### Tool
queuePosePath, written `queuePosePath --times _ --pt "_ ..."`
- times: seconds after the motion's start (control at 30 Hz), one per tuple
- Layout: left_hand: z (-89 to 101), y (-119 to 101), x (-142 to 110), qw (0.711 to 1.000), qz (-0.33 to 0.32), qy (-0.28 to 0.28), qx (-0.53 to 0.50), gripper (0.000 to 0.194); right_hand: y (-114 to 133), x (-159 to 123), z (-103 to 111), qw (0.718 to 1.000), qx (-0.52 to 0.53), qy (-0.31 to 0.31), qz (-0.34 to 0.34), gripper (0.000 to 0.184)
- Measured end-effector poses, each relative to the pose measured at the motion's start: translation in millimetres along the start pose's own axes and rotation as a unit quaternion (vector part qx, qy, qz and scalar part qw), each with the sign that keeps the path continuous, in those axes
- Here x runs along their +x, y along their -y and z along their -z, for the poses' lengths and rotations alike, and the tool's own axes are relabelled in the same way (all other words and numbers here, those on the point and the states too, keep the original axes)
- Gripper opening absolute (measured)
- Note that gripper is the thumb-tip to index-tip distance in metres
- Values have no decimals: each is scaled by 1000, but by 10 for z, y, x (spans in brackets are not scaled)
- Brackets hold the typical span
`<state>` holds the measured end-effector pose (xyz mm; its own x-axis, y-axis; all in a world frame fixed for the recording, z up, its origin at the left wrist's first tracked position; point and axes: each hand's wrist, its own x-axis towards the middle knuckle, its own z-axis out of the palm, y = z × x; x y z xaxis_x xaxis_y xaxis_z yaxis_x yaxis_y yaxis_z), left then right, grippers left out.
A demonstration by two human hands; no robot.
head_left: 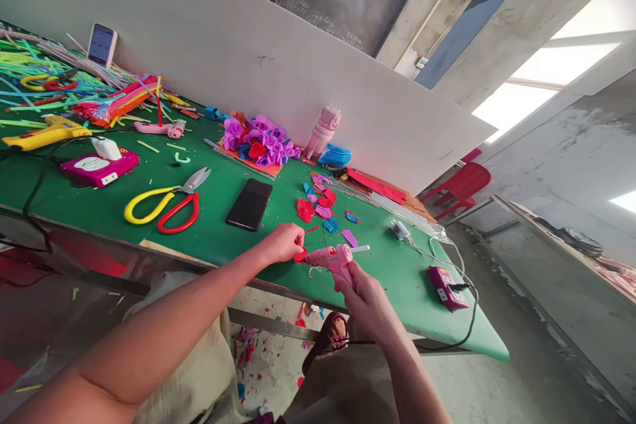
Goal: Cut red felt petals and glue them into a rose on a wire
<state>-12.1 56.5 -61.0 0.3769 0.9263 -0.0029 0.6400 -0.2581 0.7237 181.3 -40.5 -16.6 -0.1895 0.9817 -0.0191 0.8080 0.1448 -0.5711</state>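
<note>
My right hand (365, 295) is wrapped round the handle of a pink glue gun (328, 257), and a white glue stick (360, 249) pokes out of its back end. The gun's nozzle points left, close against a small red petal piece (300, 254). My left hand (284, 242) is closed in a pinch on that red piece at the table's front edge; its fingertips are partly hidden. Thin strings of glue hang under the gun. Beyond the hands lie loose red petals (306, 210), blue scraps (331, 225) and a purple strip (349, 238).
Left of my hands lie a black phone (249, 204) and red-and-yellow-handled scissors (167, 202). Purple and red paper flowers (258, 140) are heaped behind, near a pink bottle (322, 132). A magenta power socket (447, 288) with a cable sits right. Another glue gun (47, 133) lies far left.
</note>
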Motion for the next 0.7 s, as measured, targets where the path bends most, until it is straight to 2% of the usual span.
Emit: queuePosePath --times 0.33,0.7 --pt "15 -18 -16 1000 -2 -1 2 11 -8 -8 23 999 -33 2 -13 27" --pt "28 -45 -24 1000 5 0 3 13 -30 -4 58 999 -38 1 -23 23"
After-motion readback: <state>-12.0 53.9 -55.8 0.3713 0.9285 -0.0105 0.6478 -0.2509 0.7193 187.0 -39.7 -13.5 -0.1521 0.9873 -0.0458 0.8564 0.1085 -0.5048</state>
